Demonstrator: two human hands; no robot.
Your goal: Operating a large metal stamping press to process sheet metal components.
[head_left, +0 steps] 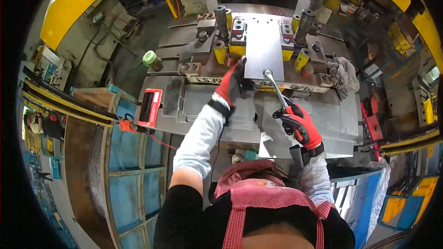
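A bright flat metal sheet (264, 41) lies in the middle of a press die, between two sets of guide posts. My right hand (302, 124), in a red and black glove, is closed around the handle of a shiny metal rod tool with a round head (278, 91). That round head rests at the sheet's near edge; I cannot tell if it grips the sheet. My left hand (230, 85), gloved alike, is beside the sheet's left edge with its fingers stretched forward, holding nothing visible. Grey metal sheets (323, 131) lie on the table below my right hand.
Dark guide posts (221, 22) and yellow cylinders (302, 60) flank the sheet. A red-framed device (150, 107) and a green-lidded jar (150, 58) are at left. A grey rag (344, 76) hangs at right. Yellow press frame parts (69, 4) curve around the work area.
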